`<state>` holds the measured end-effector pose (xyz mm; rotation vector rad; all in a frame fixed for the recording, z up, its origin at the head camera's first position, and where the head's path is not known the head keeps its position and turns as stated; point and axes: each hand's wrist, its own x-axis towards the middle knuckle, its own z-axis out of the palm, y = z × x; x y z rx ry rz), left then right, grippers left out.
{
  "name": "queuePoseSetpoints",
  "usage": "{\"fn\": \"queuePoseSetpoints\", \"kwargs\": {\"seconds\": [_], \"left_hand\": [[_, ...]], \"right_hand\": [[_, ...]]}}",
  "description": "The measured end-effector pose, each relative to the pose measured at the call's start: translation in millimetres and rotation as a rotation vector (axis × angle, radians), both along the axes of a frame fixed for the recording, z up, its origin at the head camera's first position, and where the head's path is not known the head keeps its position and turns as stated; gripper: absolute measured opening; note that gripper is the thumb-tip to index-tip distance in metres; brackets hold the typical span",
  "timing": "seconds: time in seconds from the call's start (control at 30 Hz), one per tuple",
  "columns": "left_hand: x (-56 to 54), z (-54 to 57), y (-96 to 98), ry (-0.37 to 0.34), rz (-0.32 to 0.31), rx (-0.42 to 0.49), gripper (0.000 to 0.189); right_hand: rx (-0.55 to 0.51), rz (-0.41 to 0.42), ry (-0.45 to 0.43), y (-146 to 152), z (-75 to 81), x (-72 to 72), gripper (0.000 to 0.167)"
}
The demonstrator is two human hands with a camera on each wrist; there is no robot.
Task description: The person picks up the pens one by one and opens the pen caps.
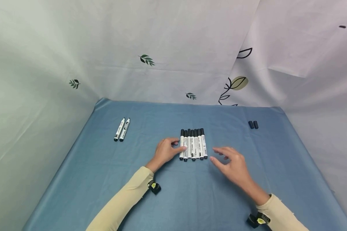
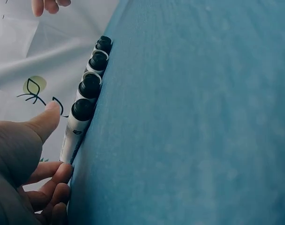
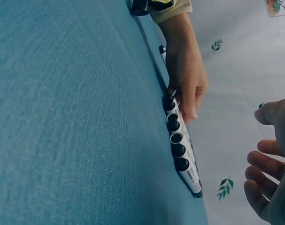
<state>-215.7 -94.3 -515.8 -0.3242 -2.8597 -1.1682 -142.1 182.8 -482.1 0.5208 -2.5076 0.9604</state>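
Several white markers (image 1: pixel 193 145) with black caps lie side by side in a row on the blue cloth. My left hand (image 1: pixel 166 150) is at the row's left end; its thumb passes over the first markers, and in the left wrist view its bent fingers (image 2: pixel 62 174) are right beside the nearest marker (image 2: pixel 76 126). To the right of the row, my right hand (image 1: pixel 232 163) is held apart from the markers, thumb and fingers spread, nothing in it. The right wrist view shows this hand (image 3: pixel 273 164) away from the row.
Two uncapped markers (image 1: pixel 122 129) lie on the left of the blue cloth (image 1: pixel 185 199). Two loose black caps (image 1: pixel 253 124) lie near the back right. White fabric (image 1: pixel 162 38) with leaf prints hangs behind and at both sides.
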Motion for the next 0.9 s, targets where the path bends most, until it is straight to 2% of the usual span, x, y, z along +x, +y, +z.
{"fn": "queuePoseSetpoints", "kwargs": {"seconds": [0.47, 0.67, 0.9], "left_hand": [[2.4, 4.0, 0.2, -0.048, 0.012, -0.011, 0.047], [3.1, 7.9, 0.6, -0.064, -0.002, -0.031, 0.045], [4.2, 11.1, 2.7, -0.062, 0.006, -0.032, 0.043]], "right_hand": [[-0.005, 0.004, -0.005, -0.1, 1.4, -0.8, 0.032], [-0.011, 0.002, 0.001, 1.0, 1.6, -1.5, 0.031], [-0.012, 0.004, -0.005, 0.8, 1.6, -0.9, 0.03]]}}
